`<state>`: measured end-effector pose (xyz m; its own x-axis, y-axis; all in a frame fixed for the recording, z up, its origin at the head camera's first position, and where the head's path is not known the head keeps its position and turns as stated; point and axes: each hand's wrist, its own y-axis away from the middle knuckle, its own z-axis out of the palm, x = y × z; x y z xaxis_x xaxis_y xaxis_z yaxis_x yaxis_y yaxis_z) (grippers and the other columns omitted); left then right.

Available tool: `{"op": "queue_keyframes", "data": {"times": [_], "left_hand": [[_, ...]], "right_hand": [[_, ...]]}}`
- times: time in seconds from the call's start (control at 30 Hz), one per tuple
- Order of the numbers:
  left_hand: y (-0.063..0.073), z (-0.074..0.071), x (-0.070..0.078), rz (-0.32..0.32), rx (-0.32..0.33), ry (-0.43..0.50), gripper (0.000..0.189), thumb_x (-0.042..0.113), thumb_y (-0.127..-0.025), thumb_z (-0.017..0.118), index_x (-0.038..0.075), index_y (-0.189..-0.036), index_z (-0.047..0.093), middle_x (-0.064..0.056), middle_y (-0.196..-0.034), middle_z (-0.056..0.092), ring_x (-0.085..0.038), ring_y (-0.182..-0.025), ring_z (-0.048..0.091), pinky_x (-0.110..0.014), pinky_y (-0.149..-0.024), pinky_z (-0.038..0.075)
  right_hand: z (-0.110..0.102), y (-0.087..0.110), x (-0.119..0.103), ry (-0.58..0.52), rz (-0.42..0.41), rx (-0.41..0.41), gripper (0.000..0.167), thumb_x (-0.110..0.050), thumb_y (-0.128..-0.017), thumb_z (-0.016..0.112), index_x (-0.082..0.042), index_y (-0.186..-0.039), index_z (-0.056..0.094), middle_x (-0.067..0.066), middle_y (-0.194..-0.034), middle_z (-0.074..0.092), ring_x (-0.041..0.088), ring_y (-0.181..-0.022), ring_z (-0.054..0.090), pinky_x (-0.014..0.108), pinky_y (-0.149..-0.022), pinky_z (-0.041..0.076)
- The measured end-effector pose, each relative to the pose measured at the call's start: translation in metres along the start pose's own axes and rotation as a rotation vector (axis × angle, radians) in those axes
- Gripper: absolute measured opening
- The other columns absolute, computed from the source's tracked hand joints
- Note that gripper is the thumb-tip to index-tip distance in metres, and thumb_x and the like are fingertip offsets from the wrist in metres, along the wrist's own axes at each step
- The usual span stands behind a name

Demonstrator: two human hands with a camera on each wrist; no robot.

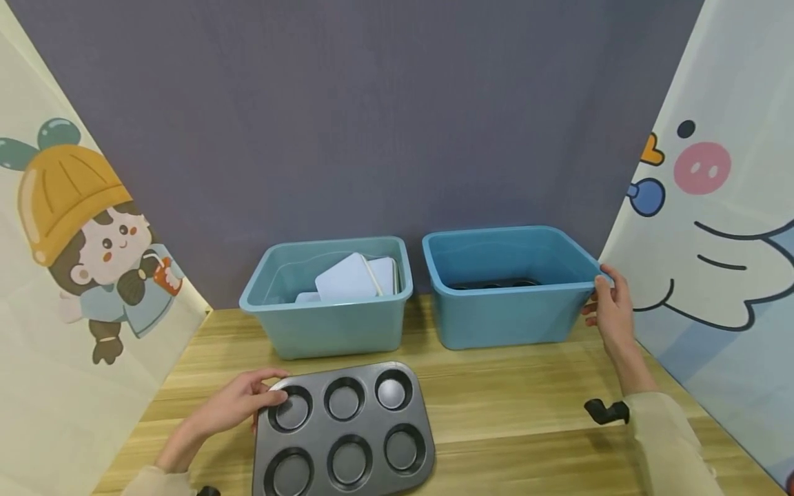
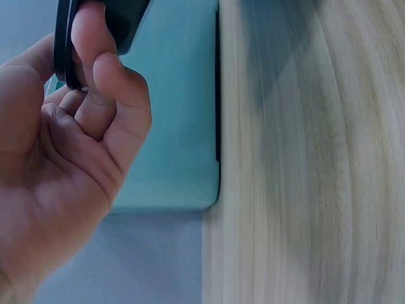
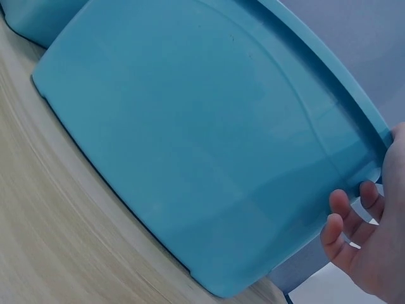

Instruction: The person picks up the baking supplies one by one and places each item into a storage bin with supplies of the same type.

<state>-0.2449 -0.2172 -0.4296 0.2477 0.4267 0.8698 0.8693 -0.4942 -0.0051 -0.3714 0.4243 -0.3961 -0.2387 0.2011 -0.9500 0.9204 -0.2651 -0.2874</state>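
Observation:
My left hand [image 1: 238, 399] holds a dark grey muffin tin [image 1: 378, 382] by its far left corner, thumb over the top and fingers beneath. In the left wrist view the fingers of the left hand [image 2: 76, 133] curl at the tin's dark edge [image 2: 65, 44]. At the back right, my right hand [image 1: 613, 306] grips the rim of a blue plastic bin [image 1: 502, 317] at its right corner. The right wrist view has the right hand [image 3: 370, 221] with its thumb at the rim and fingers bent below it. Inside that bin lies another dark tin [image 1: 493, 284], mostly hidden.
Left of the blue bin stands a paler teal bin [image 1: 335, 334] with several white pieces [image 1: 350, 279] in it. Both bins stand on a wood-grain table [image 1: 496, 399], before a dark grey back panel [image 1: 372, 124]. Cartoon-printed side panels [image 1: 56, 331] flank the table.

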Motion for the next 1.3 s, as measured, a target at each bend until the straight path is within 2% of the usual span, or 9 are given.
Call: {"op": "queue_keyframes", "data": {"times": [0.1, 0.17, 0.23, 0.4, 0.47, 0.6, 0.97, 1.17, 1.3], "left_hand": [[-0.001, 0.003, 0.005, 0.019, 0.003, -0.015, 0.041, 0.014, -0.103, 0.053, -0.006, -0.138, 0.047, 0.001, -0.071, 0.068, -0.032, -0.047, 0.057, -0.047, -0.046, 0.051], [-0.003, 0.004, 0.008, 0.016, 0.007, -0.017, 0.043, 0.016, -0.103, 0.052, -0.005, -0.140, 0.045, -0.002, -0.075, 0.070, -0.032, -0.049, 0.058, -0.047, -0.048, 0.051], [-0.004, 0.005, 0.012, 0.004, 0.025, -0.031, 0.044, 0.017, -0.104, 0.051, -0.003, -0.142, 0.043, -0.002, -0.076, 0.070, -0.023, -0.049, 0.057, -0.044, -0.051, 0.050], [-0.007, 0.010, 0.023, -0.007, 0.066, -0.075, 0.045, 0.021, -0.104, 0.051, 0.002, -0.144, 0.043, 0.006, -0.066, 0.055, -0.002, -0.050, 0.038, -0.034, -0.049, 0.040], [-0.009, 0.012, 0.029, -0.003, 0.082, -0.096, 0.043, 0.022, -0.104, 0.052, 0.005, -0.143, 0.045, 0.008, -0.061, 0.046, -0.001, -0.048, 0.031, -0.030, -0.047, 0.037], [-0.013, 0.017, 0.038, 0.021, 0.128, -0.126, 0.040, 0.022, -0.103, 0.053, 0.008, -0.140, 0.048, 0.008, -0.060, 0.034, -0.002, -0.047, 0.027, -0.028, -0.047, 0.035], [-0.026, 0.025, 0.055, 0.127, 0.230, -0.149, 0.036, 0.018, -0.100, 0.058, 0.011, -0.135, 0.054, 0.007, -0.060, 0.035, -0.002, -0.049, 0.030, -0.028, -0.047, 0.036], [-0.040, 0.033, 0.073, 0.144, 0.229, -0.184, 0.033, 0.025, -0.099, 0.061, 0.021, -0.132, 0.058, 0.005, -0.061, 0.042, -0.002, -0.050, 0.034, -0.026, -0.049, 0.038], [-0.047, 0.040, 0.081, 0.184, 0.253, -0.220, 0.032, 0.024, -0.099, 0.061, 0.021, -0.131, 0.059, 0.006, -0.061, 0.041, -0.002, -0.049, 0.033, -0.025, -0.050, 0.038]], "right_hand": [[0.000, 0.000, 0.001, -0.004, 0.003, -0.002, 0.055, -0.040, -0.105, 0.041, -0.021, -0.156, 0.028, -0.001, -0.086, 0.047, 0.009, -0.060, 0.058, 0.025, -0.049, 0.049], [0.000, -0.001, 0.001, -0.020, 0.002, -0.004, 0.056, -0.040, -0.105, 0.041, -0.021, -0.156, 0.028, -0.001, -0.086, 0.047, 0.009, -0.060, 0.058, 0.024, -0.048, 0.049], [0.000, -0.001, 0.001, -0.036, 0.000, -0.007, 0.055, -0.040, -0.105, 0.042, -0.022, -0.155, 0.029, -0.001, -0.086, 0.047, 0.009, -0.060, 0.058, 0.023, -0.048, 0.048], [0.000, 0.000, 0.001, -0.015, -0.004, -0.011, 0.052, -0.041, -0.105, 0.041, -0.027, -0.154, 0.031, -0.001, -0.086, 0.046, 0.009, -0.060, 0.058, 0.024, -0.048, 0.048], [0.000, -0.001, 0.001, 0.000, 0.001, -0.010, 0.052, -0.041, -0.105, 0.040, -0.027, -0.154, 0.030, -0.002, -0.086, 0.046, 0.008, -0.060, 0.058, 0.025, -0.049, 0.049], [-0.001, -0.001, 0.001, 0.001, 0.007, -0.010, 0.053, -0.042, -0.105, 0.040, -0.027, -0.155, 0.029, -0.001, -0.087, 0.046, 0.007, -0.060, 0.058, 0.024, -0.049, 0.049], [-0.001, 0.001, 0.002, -0.022, -0.009, -0.018, 0.052, -0.041, -0.105, 0.041, -0.028, -0.154, 0.030, 0.000, -0.088, 0.046, 0.008, -0.059, 0.058, 0.024, -0.048, 0.048], [-0.001, 0.000, 0.002, -0.036, -0.017, -0.010, 0.054, -0.041, -0.105, 0.042, -0.023, -0.155, 0.030, -0.001, -0.087, 0.046, 0.007, -0.058, 0.058, 0.024, -0.047, 0.048], [0.000, -0.001, 0.002, -0.042, -0.013, -0.014, 0.057, -0.040, -0.104, 0.043, -0.020, -0.155, 0.029, 0.000, -0.087, 0.046, 0.007, -0.058, 0.058, 0.024, -0.047, 0.049]]}}
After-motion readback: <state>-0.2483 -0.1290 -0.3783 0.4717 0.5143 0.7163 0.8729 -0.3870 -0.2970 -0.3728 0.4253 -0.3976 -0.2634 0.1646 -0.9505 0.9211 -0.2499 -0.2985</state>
